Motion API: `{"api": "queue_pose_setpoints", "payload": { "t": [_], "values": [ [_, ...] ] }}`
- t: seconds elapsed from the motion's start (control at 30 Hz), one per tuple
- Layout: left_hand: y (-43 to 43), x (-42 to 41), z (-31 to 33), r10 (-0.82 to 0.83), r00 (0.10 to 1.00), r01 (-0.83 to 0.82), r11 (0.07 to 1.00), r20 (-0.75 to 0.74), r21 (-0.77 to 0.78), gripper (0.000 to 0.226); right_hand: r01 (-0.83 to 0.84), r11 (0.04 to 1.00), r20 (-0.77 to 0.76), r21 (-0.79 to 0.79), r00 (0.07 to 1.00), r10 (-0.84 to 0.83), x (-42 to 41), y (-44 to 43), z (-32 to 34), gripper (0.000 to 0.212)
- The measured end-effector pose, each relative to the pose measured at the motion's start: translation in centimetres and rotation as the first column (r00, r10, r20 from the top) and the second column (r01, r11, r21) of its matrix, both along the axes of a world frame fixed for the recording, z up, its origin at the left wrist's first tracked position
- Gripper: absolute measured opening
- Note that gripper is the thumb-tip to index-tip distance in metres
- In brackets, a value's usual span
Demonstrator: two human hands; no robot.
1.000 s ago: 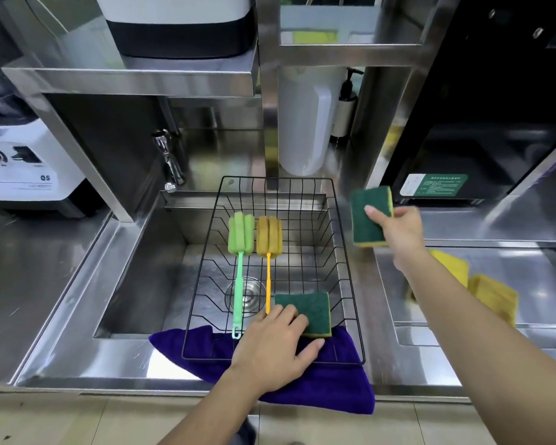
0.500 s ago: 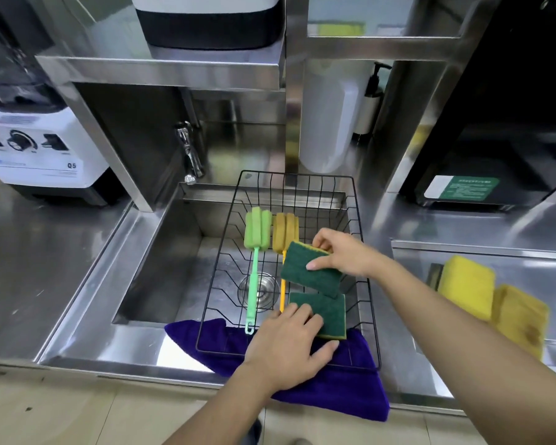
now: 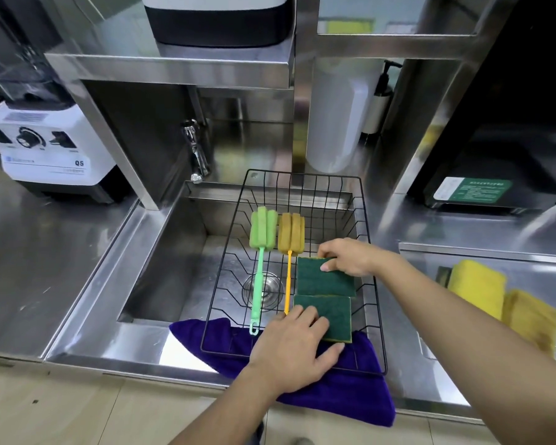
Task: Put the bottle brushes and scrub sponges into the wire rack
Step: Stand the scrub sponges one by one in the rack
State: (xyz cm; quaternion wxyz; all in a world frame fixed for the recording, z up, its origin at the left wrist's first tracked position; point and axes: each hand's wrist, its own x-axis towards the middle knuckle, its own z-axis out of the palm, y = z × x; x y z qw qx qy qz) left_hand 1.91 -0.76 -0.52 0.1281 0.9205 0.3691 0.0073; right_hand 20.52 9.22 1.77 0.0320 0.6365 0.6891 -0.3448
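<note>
Lowered into the wire rack, right hand pinches second sponge.

Left hand flat, right hand pinching (thumb down)

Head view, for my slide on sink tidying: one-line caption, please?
Right hand lays a second scrub sponge in the wire rack beside two bottle brushes.

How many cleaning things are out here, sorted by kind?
Long-handled sponge bottle brushes in the black wire rack: 2, green and orange.
Green-topped scrub sponges in the rack: 2, far and near.
Yellow scrub sponges on the steel counter at right: 2.
Total: 6.
</note>
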Motion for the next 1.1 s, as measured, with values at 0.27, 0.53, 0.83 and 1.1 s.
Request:
{"api": "queue_pose_setpoints", "payload": {
  "t": [0.27,0.53,0.83,1.1],
  "values": [
    [0.0,0.0,0.0,-0.011,1.0,0.011,1.0,0.018,-0.013,0.053,-0.135,0.987,0.272,0.085,0.956,0.107,-0.8,0.2,-1.7,0.029],
    [0.1,0.0,-0.3,-0.015,1.0,0.015,1.0,0.023,-0.009,0.058,-0.192,0.947,0.321,0.259,0.942,0.103,-0.8,-1.1,-1.8,0.03],
    [-0.2,0.0,-0.2,0.009,1.0,-0.008,0.994,-0.002,0.105,0.054,0.177,0.685,0.1,0.707,0.933,-0.344,3.0,-3.6,0.8,0.024],
    [-1.6,2.3,0.5,-0.028,0.999,0.022,0.976,0.024,0.215,0.043,0.534,0.57,0.163,0.624,0.625,-0.764,10.7,-9.0,-0.5,0.035]
  ]
}}
